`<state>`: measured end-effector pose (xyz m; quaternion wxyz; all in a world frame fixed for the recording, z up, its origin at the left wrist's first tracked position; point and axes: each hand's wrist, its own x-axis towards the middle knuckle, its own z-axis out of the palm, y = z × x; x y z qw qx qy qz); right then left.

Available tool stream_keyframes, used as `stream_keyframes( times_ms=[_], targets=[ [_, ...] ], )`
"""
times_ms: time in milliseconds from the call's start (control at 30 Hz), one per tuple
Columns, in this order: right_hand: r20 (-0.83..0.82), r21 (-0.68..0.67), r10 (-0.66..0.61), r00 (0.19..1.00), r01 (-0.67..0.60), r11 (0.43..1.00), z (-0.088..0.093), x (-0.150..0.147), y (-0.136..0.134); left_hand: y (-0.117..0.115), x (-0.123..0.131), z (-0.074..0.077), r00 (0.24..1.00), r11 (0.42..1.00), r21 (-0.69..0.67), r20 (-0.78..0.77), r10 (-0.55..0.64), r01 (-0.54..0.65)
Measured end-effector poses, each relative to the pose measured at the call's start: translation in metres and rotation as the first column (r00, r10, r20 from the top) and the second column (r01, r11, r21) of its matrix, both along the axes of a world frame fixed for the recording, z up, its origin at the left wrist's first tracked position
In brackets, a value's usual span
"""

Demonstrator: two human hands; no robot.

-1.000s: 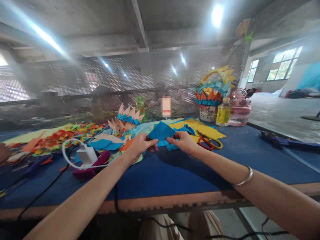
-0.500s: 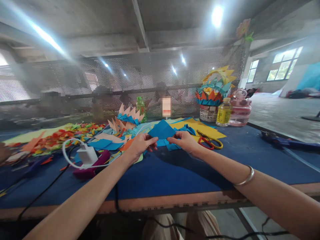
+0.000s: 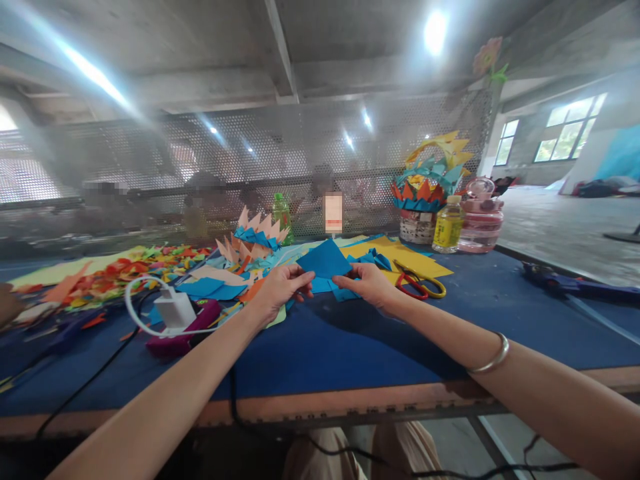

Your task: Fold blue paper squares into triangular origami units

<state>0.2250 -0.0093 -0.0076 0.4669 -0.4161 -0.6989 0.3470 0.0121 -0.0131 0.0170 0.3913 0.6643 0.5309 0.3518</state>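
A blue piece of paper (image 3: pixel 326 259), pointed at the top, is held up above the table between my two hands. My left hand (image 3: pixel 286 288) pinches its left corner between thumb and fingers. At the right corner, my right hand (image 3: pixel 369 283) grips it the same way. Behind and below it lie more blue paper pieces (image 3: pixel 373 259) and a yellow sheet (image 3: pixel 415 252). Scissors (image 3: pixel 420 283) with red and yellow handles rest just right of my right hand. A pink and blue folded-paper crown (image 3: pixel 257 233) stands beyond my left hand.
A purple power strip (image 3: pixel 185 337) with a white charger (image 3: pixel 174 311) sits to the left, cables trailing over the table edge. Colourful paper scraps (image 3: pixel 125 273) are heaped behind it. A decorated basket (image 3: pixel 417 223), a yellow-labelled bottle (image 3: pixel 448 227) and a pink jug (image 3: pixel 481 223) stand at back right.
The blue paper has shifted very slightly and tilts a little differently. Both hands keep their hold on it in nearly the same place.
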Motion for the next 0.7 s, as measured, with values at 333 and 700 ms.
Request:
stream_keyframes(
  times_ms=[333,700],
  targets=[
    [0.002,-0.005,0.090,0.996,-0.090,0.996,0.0005,-0.0013,-0.0026,-0.0005,-0.0007,-0.0008,0.997,1.000,0.014,0.080,-0.002,0.001],
    [0.105,0.064,0.195,0.975,-0.203,0.977,-0.0017,-0.0066,-0.0077,-0.0046,0.0048,0.0007,0.973,0.996,-0.078,0.230,-0.030,0.049]
  ],
)
